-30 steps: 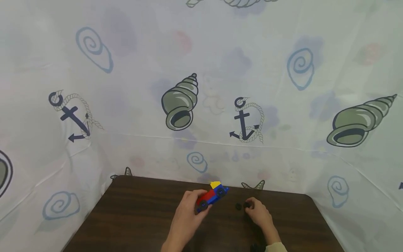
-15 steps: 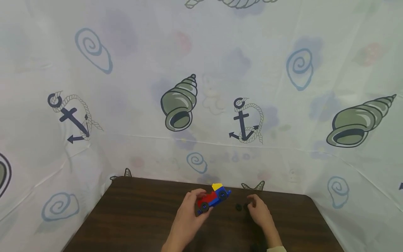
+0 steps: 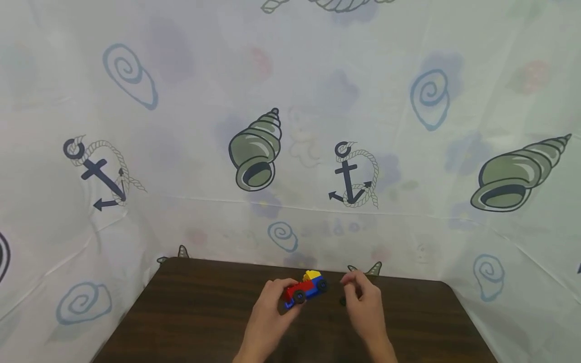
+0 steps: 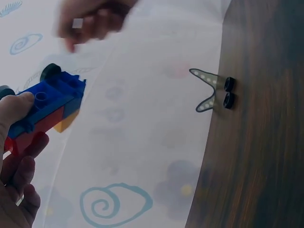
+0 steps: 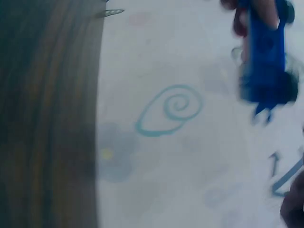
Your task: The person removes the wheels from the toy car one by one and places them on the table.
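Observation:
My left hand (image 3: 270, 315) holds a toy car (image 3: 313, 287) built of blue, red and yellow bricks with black wheels, raised above the table. In the left wrist view the thumb lies on the car's blue underside (image 4: 45, 97), with fingers curled beneath. Beside the car's front end, a little apart from it, is my right hand (image 3: 366, 305), thumb and forefinger bent with a gap between them and nothing seen in it. It is blurred in the left wrist view. Two loose black wheels (image 4: 229, 92) lie together on the table; the right hand partly hides them in the head view.
The dark wooden table (image 3: 195, 307) ends at the back against a pale cloth (image 3: 195, 151) printed with shells and anchors. This cloth also surrounds the table at both sides.
My right hand has left the loose wheels and moved left, closer to the car. The left hand has tilted the car more level and brought it slightly lower.

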The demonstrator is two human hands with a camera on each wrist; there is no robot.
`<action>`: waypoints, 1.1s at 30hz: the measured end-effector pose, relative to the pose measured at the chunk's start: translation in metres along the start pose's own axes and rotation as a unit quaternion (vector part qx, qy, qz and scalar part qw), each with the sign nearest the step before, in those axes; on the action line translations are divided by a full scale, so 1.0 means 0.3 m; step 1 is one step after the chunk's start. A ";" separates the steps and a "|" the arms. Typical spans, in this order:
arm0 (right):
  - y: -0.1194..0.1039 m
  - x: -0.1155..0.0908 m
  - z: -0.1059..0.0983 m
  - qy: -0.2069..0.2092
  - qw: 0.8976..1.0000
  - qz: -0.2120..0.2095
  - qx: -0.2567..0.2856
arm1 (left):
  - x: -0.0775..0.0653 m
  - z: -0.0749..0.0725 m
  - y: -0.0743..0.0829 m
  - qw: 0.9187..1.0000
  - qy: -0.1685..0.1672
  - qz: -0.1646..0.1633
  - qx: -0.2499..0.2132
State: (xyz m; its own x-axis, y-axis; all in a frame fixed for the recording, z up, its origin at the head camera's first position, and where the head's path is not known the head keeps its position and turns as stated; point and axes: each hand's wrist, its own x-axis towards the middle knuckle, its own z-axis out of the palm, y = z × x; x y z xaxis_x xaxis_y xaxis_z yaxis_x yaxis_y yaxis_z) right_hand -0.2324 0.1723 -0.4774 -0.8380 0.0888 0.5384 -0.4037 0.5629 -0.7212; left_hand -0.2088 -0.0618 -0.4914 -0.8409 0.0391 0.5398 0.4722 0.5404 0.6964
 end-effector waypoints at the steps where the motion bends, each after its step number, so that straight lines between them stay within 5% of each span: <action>1: -0.025 -0.006 0.003 -0.010 0.999 -0.044 -0.005 | 0.002 0.003 -0.002 1.000 0.003 0.011 0.000; 4: -0.092 -0.020 0.013 -0.053 0.985 -0.159 -0.028 | 0.002 0.012 -0.011 0.999 0.005 0.043 -0.002; 7: -0.145 -0.024 0.026 -0.084 0.968 -0.231 -0.057 | -0.001 0.016 -0.016 0.998 -0.003 0.063 -0.010; 13: -0.178 -0.013 0.056 -0.099 0.948 -0.273 -0.130 | -0.009 0.019 -0.013 0.995 -0.019 0.094 -0.011; 20: -0.155 -0.008 0.078 -0.109 0.939 -0.275 -0.177 | -0.014 0.033 -0.009 0.993 -0.038 0.111 -0.002; 23: -0.147 -0.011 0.075 -0.136 0.940 -0.253 -0.186 | -0.015 0.034 -0.009 0.994 -0.060 0.086 -0.030; 28: -0.153 -0.011 0.058 -0.207 0.950 -0.189 -0.139 | -0.015 0.025 -0.002 0.986 -0.095 -0.023 -0.131; 31: -0.164 -0.007 0.056 -0.215 0.957 -0.159 -0.108 | -0.015 0.040 0.017 0.967 -0.119 -0.079 -0.212; 33: -0.173 -0.004 0.060 -0.201 0.962 -0.155 -0.104 | -0.016 0.060 0.038 0.944 -0.137 -0.111 -0.280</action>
State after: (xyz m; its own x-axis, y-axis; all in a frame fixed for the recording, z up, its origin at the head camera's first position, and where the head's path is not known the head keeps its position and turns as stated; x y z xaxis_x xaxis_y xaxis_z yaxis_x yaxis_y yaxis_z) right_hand -0.2171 0.1282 -0.4486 -0.7807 -0.4105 0.4711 -0.6094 0.6667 -0.4290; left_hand -0.2041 -0.0405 -0.4945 -0.9362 0.2340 0.2623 0.2776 0.0345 0.9601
